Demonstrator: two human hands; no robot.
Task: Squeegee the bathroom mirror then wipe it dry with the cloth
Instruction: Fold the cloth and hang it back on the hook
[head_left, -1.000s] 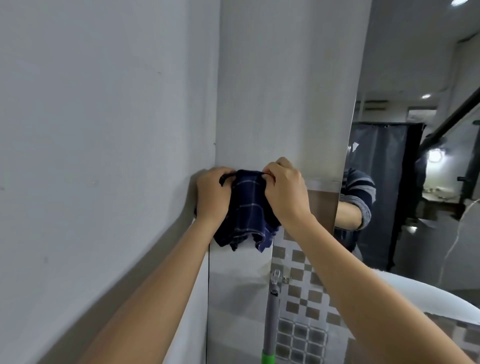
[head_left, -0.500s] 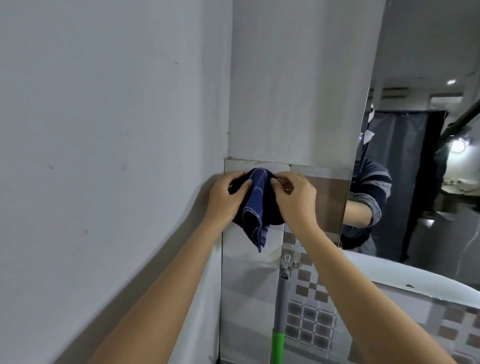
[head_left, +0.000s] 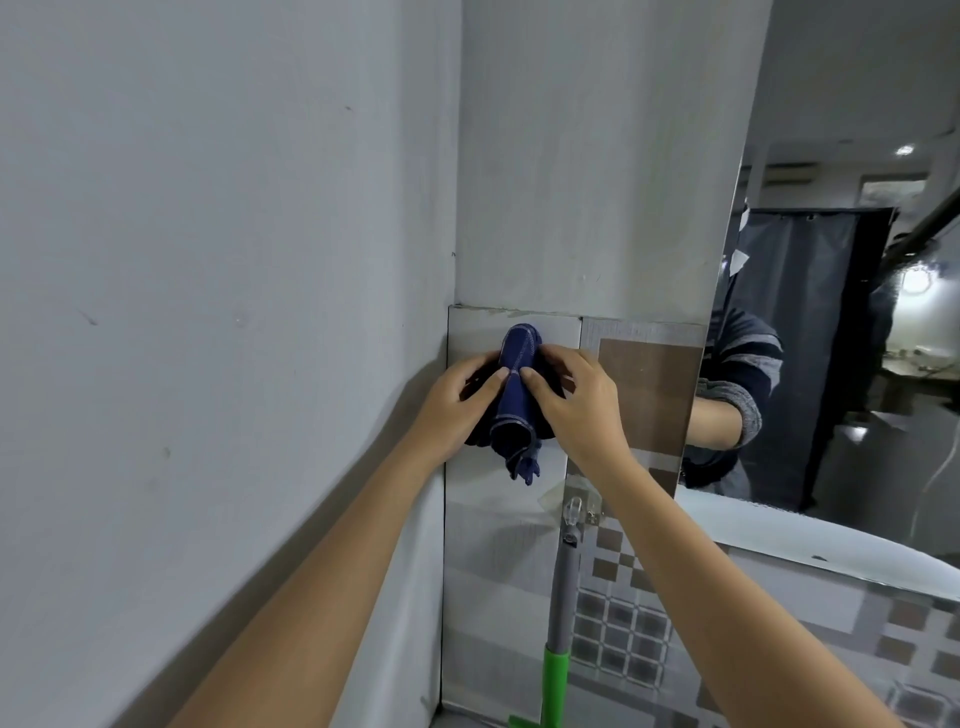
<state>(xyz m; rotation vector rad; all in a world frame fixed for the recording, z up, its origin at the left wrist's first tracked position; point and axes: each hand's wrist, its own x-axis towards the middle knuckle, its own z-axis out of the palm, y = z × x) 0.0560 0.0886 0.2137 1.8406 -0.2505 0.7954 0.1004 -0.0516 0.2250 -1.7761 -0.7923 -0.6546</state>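
A dark blue checked cloth (head_left: 518, 395) is bunched into a vertical roll in front of the tiled wall corner. My left hand (head_left: 457, 405) pinches its left side and my right hand (head_left: 582, 405) pinches its right side, fingertips almost meeting on the fabric. The bathroom mirror (head_left: 841, 312) fills the right part of the view and reflects a person's sleeve and a dark curtain. A squeegee handle (head_left: 563, 587), grey with a green grip, hangs from a clear wall hook (head_left: 574, 506) just below my right wrist.
A plain grey wall (head_left: 208, 312) runs along the left and meets a white pillar (head_left: 597, 156) at the corner. Patterned brown and grey tiles (head_left: 623, 623) cover the wall below. A white basin rim (head_left: 831, 545) curves under the mirror at the right.
Both hands have gathered the cloth from a loose hanging bunch into a tight upright roll. The view has shifted, so the hands sit lower and nearer the centre.
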